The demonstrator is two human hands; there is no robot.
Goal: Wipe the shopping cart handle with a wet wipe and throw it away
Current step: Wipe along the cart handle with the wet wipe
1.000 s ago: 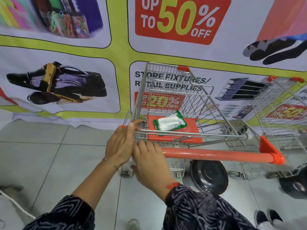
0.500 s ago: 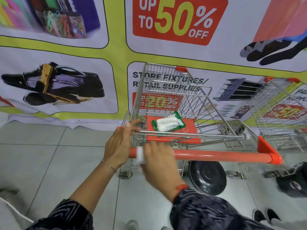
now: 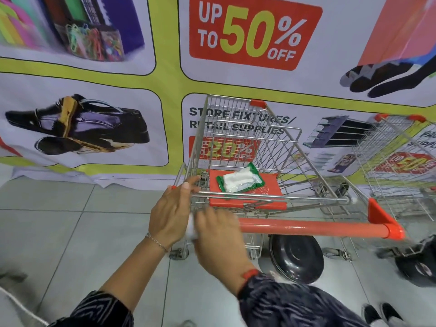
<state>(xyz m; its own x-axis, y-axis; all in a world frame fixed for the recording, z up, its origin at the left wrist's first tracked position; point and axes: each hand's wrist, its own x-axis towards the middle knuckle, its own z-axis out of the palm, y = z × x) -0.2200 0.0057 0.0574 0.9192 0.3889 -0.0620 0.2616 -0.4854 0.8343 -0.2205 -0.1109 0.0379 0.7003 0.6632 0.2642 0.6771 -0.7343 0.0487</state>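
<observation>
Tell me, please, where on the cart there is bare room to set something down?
The orange seat flap is bare right of the wipes pack. The basket beyond looks empty. The handle's left end is crowded by the left hand and right hand.

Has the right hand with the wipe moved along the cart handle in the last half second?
Yes. The right hand slid back left along the orange handle, toward the left hand, covering the end that was bare between them.
</observation>
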